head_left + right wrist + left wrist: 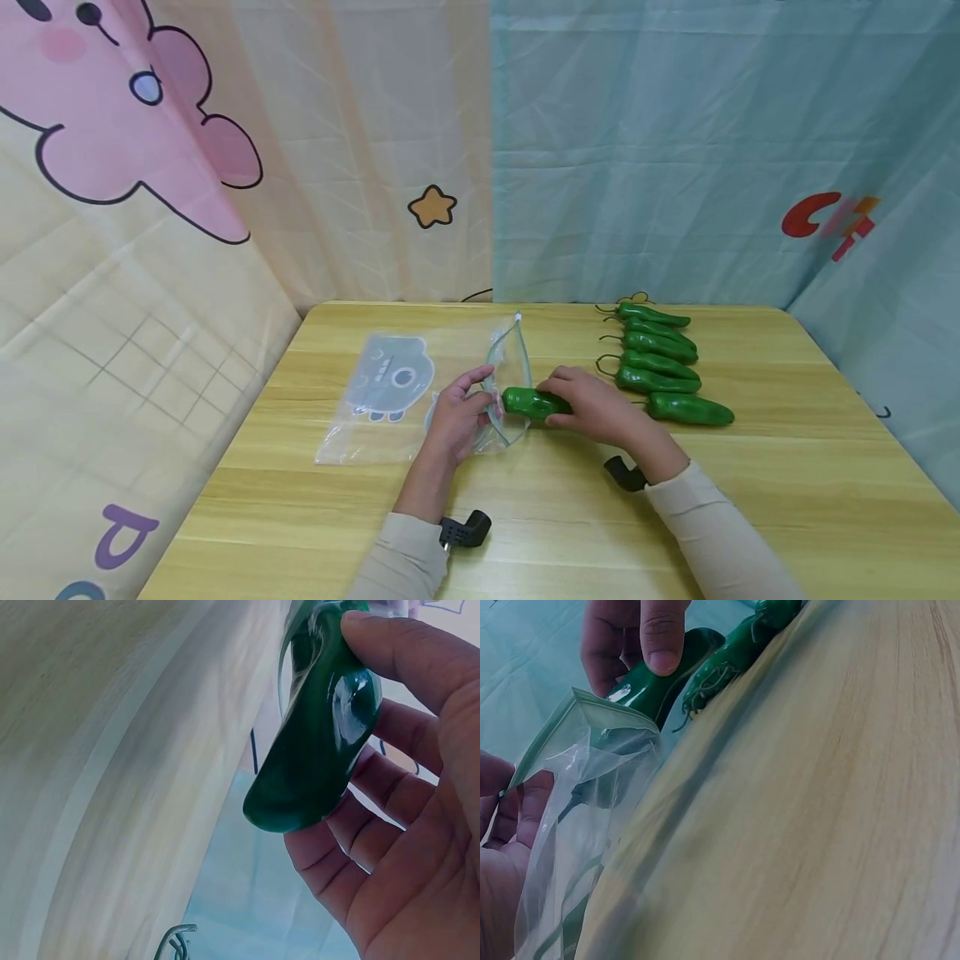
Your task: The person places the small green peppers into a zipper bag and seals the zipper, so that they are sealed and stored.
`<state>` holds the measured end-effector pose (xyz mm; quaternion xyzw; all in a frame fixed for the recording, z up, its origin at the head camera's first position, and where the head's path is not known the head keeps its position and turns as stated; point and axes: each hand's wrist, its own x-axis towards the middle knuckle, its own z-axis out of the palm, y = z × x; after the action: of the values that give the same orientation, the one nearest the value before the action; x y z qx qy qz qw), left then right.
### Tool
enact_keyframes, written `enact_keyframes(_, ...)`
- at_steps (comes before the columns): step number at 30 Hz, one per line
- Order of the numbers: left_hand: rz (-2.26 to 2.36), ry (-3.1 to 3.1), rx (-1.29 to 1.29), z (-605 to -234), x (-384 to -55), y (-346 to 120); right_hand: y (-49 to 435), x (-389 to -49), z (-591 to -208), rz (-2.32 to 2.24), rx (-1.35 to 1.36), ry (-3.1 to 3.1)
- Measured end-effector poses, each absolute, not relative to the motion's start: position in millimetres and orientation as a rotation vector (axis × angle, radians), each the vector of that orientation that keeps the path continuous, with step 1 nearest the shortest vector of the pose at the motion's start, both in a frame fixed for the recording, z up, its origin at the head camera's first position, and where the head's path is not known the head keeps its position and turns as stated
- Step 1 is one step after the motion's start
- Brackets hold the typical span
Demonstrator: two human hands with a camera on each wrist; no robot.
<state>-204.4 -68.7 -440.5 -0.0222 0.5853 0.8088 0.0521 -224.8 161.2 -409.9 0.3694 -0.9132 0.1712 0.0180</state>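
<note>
A clear zip bag (pixel 457 333) with a printed cartoon figure lies on the table, its mouth spread toward the right. My left hand (pixel 459 417) pinches the near edge of that mouth between thumb and fingers. In my right hand (pixel 592 404) is a green pepper (pixel 534 403), gripped from above with thumb and fingers. The left wrist view shows the stem end of this pepper (pixel 641 686) inside the bag's opening, while its rounded end stays outside. Seen from the right wrist, the thumb presses one side of the pepper (pixel 322 742) and the fingers lie along the other.
Several green peppers (pixel 658 371) lie in a column on the right of the wooden table (pixel 555 533), stems pointing left. The nearest pepper (pixel 690 408) is close to my right wrist. Patterned curtains (pixel 645 150) hang behind the table and along both sides.
</note>
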Motion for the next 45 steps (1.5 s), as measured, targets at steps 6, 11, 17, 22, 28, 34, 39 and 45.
enact_keyframes(6, 2.466, 1.79, -0.065, -438, -203, -69, 159, -223, -409, 0.522, 1.156, -2.852)
enact_keyframes(11, 2.47, 1.8, -0.053, -439, -205, -70, 157, -222, -410, 0.515, 1.175, -2.857)
enact_keyframes(17, 2.47, 1.779, -0.025, -440, -206, -67, 151, -221, -412, 0.559, 1.224, -2.835)
enact_keyframes(22, 2.466, 1.765, -0.05, -439, -204, -66, 144, -223, -415, 0.576, 1.279, -2.811)
enact_keyframes(28, 2.457, 1.765, -0.055, -439, -204, -66, 139, -222, -419, 0.62, 1.313, -2.793)
enact_keyframes(34, 2.456, 1.769, -0.056, -439, -203, -66, 138, -222, -418, 0.743, 1.338, -2.83)
enact_keyframes(39, 2.458, 1.763, -0.058, -440, -204, -66, 143, -225, -420, 0.83, 1.329, -2.838)
enact_keyframes(45, 2.453, 1.761, -0.055, -440, -203, -66, 150, -228, -424, 0.811, 1.276, -2.878)
